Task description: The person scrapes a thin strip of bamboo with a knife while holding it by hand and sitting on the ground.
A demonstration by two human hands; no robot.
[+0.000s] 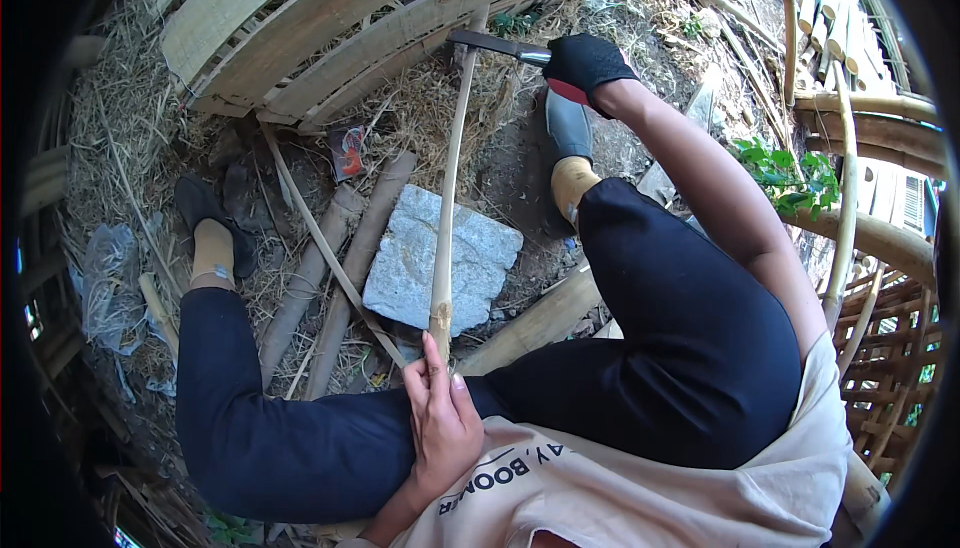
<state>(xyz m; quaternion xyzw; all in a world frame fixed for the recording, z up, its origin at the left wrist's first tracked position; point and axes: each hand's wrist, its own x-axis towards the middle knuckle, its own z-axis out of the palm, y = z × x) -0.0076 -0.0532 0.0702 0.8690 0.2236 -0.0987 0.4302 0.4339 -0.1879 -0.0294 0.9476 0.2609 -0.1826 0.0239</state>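
Your left hand (443, 428), low in the middle of the frame, has its thumb and fingers closed around the near end of a pale bamboo strip (451, 188), the index finger stretched along it. From there the strip runs up the middle of the frame, passing over a rough grey stone block (495, 258); you cannot tell from this angle whether it rests on the stone.

Your right hand (585, 68), at upper centre-right in a black and red glove (600, 60), is wrapped around the handle end of a knife (490, 43). The dark blade points left and crosses the strip near its far end; whether its edge touches the strip cannot be made out.

A slatted bamboo panel (330, 58) slants across the upper left, and a thin bamboo piece (315, 228) slopes from its lower edge down toward your left hand. Left of the stone lie two brown poles (345, 283), with a red and dark packet (348, 152) just above them. A crumpled clear plastic bag (112, 283) lies at the left, amid dry straw (115, 138). Cut bamboo lengths (835, 23) are piled at upper right, green leaves (790, 176) show below them, and a woven lattice (890, 378) stands at lower right.
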